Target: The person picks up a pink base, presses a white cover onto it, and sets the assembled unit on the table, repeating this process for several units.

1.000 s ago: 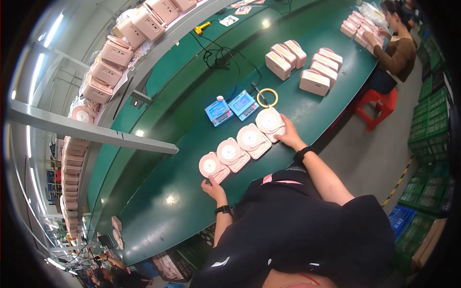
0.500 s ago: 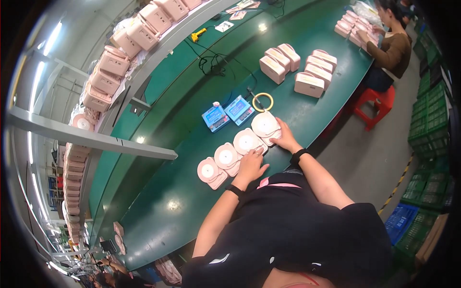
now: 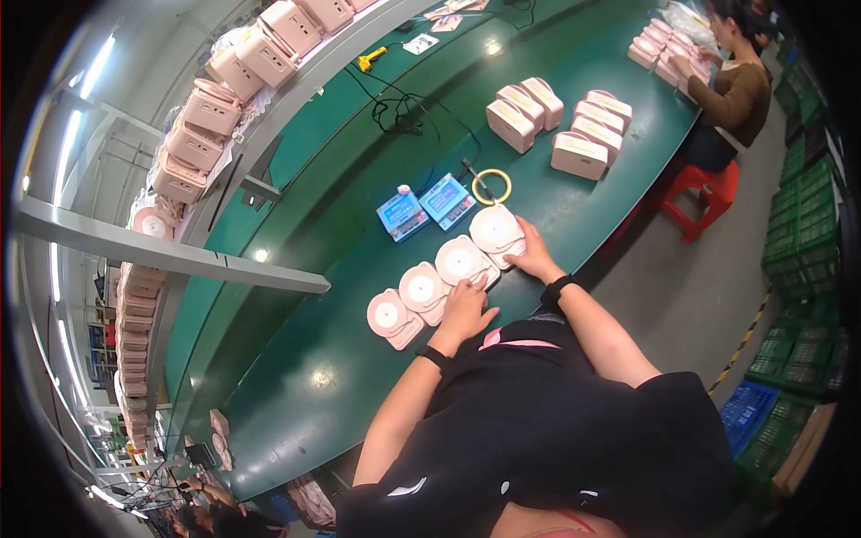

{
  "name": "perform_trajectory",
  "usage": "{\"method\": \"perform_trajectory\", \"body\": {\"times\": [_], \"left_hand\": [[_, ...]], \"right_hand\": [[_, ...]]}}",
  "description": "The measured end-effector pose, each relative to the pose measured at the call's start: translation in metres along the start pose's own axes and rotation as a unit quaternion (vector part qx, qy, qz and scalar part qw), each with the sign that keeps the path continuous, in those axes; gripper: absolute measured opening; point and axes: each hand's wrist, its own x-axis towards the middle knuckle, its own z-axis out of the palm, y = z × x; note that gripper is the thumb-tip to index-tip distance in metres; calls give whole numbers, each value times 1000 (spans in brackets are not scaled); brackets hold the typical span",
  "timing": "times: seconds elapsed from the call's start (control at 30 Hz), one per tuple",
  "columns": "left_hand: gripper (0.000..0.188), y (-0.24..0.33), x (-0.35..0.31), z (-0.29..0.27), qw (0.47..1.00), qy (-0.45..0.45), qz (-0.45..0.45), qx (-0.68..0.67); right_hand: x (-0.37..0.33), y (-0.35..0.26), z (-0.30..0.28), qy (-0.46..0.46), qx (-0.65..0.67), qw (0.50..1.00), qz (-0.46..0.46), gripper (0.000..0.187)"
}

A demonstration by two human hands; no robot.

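Four pale pink devices, each with a round white-centred disc on top, lie in a slanting row on the green table: a leftmost one (image 3: 388,314), a second (image 3: 421,287), a third (image 3: 458,260) and a rightmost one (image 3: 494,229). My right hand (image 3: 538,257) grips the rightmost device by its right side, thumb near its front edge and fingers along the far side. My left hand (image 3: 464,312) is open, its fingertips on the near edge of the third device and its thumb held apart. The undersides of the devices are hidden.
Beyond the row lie two blue-screened instruments (image 3: 424,207) and a yellow tape ring (image 3: 491,187). Several pink boxy units (image 3: 578,154) stand farther right. A grey beam (image 3: 179,251) juts in from the left. A co-worker (image 3: 735,94) sits by a red stool (image 3: 704,197).
The leftmost devices sit slightly closer in line with the others. My left hand has shifted slightly left and down; my right hand stays at the rightmost device.
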Motion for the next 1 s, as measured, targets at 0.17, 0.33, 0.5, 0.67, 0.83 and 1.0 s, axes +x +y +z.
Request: {"method": "perform_trajectory", "body": {"times": [0.17,0.33,0.5,0.67,0.83,1.0], "left_hand": [[29,0,-4,0,999,-30,-21,-10],[29,1,-6,-1,999,-24,-24,-5],[29,2,-6,-1,999,-32,-17,7],[28,3,-8,0,999,-34,-16,6],[26,2,-5,-1,1000,-21,-18,15],[24,1,-8,1,999,-39,-29,9]], "right_hand": [[-3,5,2,-5,-4,1000,0,94],[-2,1,2,-2,-6,1000,10,94],[-2,5,1,0,-3,1000,14,94],[-4,3,2,-4,-8,1000,14,94],[-1,2,3,-4,-7,1000,24,94],[0,4,1,-6,-3,1000,24,94]]}}
